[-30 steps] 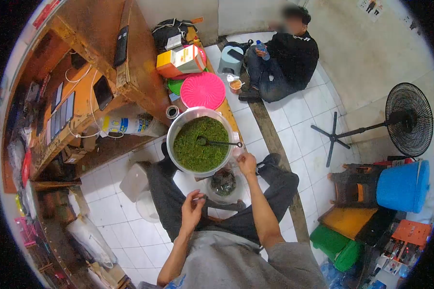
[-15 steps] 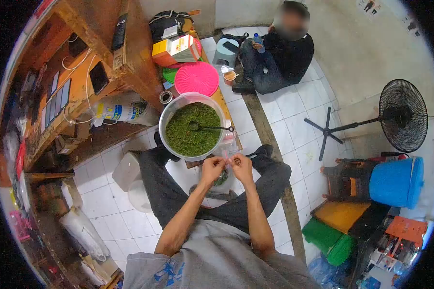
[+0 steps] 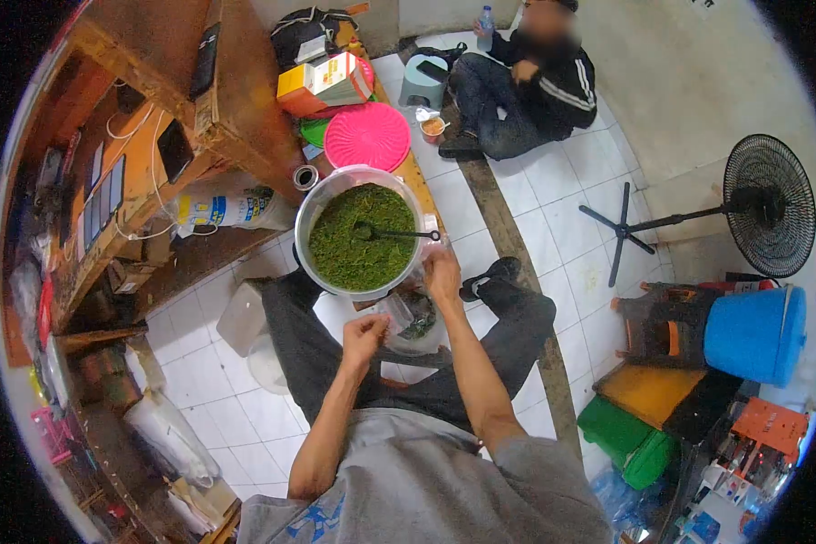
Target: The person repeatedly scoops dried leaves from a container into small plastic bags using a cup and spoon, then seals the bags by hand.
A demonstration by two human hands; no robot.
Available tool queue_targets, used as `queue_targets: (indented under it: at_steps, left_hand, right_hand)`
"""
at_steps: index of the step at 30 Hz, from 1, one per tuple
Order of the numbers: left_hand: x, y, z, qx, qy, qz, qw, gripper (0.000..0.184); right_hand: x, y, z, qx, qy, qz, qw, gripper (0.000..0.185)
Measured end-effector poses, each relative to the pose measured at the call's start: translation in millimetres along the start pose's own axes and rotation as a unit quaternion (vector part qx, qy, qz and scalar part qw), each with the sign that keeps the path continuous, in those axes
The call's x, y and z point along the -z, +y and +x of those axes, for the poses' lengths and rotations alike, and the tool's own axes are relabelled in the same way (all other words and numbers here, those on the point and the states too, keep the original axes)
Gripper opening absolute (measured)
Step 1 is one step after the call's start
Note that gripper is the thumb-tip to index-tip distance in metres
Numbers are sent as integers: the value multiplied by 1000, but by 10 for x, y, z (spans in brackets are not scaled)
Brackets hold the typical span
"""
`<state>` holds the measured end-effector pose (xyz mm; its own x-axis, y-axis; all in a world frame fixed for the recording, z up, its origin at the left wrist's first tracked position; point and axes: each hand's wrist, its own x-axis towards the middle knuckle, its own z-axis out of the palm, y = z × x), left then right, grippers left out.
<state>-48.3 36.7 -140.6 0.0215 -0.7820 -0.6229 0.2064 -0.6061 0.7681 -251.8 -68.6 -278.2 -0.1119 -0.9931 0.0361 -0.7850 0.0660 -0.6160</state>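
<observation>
While the wearer's dark-trousered legs (image 3: 517, 334) spread apart over a white tiled floor (image 3: 190, 367), the left hand (image 3: 364, 335) was closed narrowly on a small clear plastic bag (image 3: 397, 313). From overhead, the bag overlapped the near-left edge of a pale bowl (image 3: 437, 343) between the legs, in which lay something dark green, too blurred to identify. Farther forward, the right hand (image 3: 442, 275) was at the right side of a large whitish tub (image 3: 305, 231), near some clear plastic; whether its fingers gripped anything could not be told. The tub, filled with finely cut greens (image 3: 358, 263), stood at the near end of a narrow wooden worktop (image 3: 423, 192). A black spoon (image 3: 406, 234) lay on the greens, its handle reaching over the rim just beyond the right hand. A careless wrist could have knocked that handle, flicking greens out. The thin bag, apparently held by one pinch, might have slipped or torn if tugged; a jolting knee could have pushed the tub askew.
</observation>
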Motion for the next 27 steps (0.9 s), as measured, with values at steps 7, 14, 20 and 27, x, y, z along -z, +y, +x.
queue_targets:
  at_steps: [7,14,20,27]
  left_hand:
    - [124,110,-100,-10,35,-38,999,14]
    - [-90,141,-299,19,-43,-126,991,14]
    - [-72,322,-525,-12,-58,-124,990,14]
    - [-75,363,-546,-172,-37,27,984,9]
  right_hand:
    - [571,-523,-351,-97,-73,195,973,27]
    - [1373,-1344,-959,-88,-199,479,851,50]
    - [1674,-1596,-980,10,-195,371,908,25]
    - [1645,-1777,-1019,75,-100,254,959,19]
